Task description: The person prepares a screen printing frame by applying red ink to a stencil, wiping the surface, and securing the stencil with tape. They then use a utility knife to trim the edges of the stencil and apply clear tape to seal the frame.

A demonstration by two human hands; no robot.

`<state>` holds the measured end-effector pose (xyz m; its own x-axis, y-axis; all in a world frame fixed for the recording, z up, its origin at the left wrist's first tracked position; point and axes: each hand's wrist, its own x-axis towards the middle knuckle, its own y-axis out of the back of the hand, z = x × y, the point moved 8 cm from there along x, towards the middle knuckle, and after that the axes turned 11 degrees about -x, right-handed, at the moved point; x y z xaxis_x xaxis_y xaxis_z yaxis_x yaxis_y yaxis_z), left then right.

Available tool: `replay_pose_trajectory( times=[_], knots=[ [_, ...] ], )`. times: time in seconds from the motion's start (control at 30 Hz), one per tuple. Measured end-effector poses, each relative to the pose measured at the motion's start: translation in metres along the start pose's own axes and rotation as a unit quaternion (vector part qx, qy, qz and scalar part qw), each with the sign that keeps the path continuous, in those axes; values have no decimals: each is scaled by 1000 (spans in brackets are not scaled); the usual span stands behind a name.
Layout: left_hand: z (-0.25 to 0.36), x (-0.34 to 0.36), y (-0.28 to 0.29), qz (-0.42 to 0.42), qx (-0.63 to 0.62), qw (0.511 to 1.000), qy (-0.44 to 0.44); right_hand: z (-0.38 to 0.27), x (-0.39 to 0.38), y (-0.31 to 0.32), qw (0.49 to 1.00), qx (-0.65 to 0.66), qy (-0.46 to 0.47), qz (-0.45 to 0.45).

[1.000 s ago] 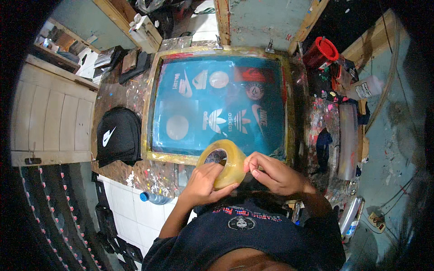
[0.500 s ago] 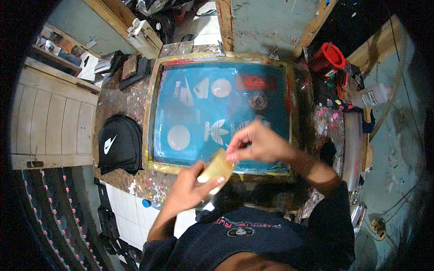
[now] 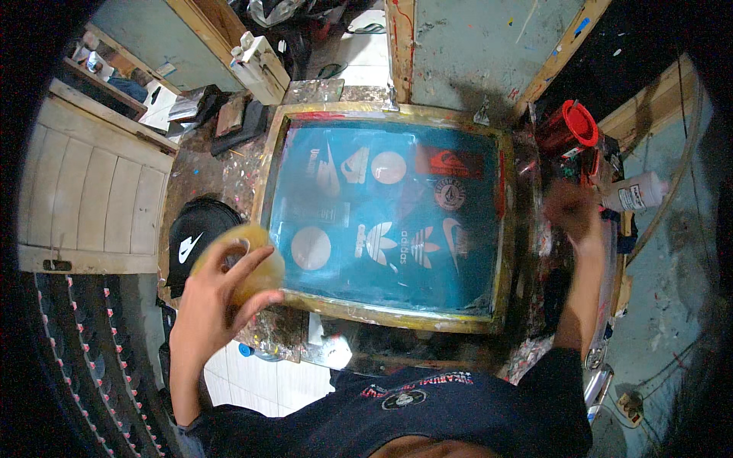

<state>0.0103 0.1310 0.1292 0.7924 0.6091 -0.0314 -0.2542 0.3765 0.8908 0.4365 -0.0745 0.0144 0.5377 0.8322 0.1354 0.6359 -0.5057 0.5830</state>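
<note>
Tape roll, tan and translucent, is sitting in the left hand at the lower left corner of the screen frame. 1 finger is passing over the roll's open core while the thumb is pressing its outer face, so the hand is closed around it. The roll is hovering just beside the frame's left rail, above the paint-spattered table. The right hand is reaching out past the frame's right rail; it is blurred, and whether it is open or closed cannot be told. It is lying near a red cup and a white bottle, both standing to the right of the frame. The frame is lying flat on the table, its wooden rails enclosing a teal mesh that is carrying several pale logo shapes. A black cap is resting at the table's left edge, just behind the roll. The person's dark shirt is filling the lower middle of the view.
</note>
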Motion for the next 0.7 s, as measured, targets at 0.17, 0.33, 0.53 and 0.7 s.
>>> replay_pose_trajectory(
  times=[0.17,0.33,0.53,0.7],
  knots=[
    [94,-38,41,129,73,924,-353,8,-209,133,951,-43,61,300],
    [149,-88,50,109,13,858,-502,20,-361,237,884,-171,-48,432],
    [154,-86,61,28,-11,920,-392,-30,-385,219,862,38,128,489],
    [152,-102,65,2,6,910,-415,50,-396,231,917,33,43,395]
  ],
)
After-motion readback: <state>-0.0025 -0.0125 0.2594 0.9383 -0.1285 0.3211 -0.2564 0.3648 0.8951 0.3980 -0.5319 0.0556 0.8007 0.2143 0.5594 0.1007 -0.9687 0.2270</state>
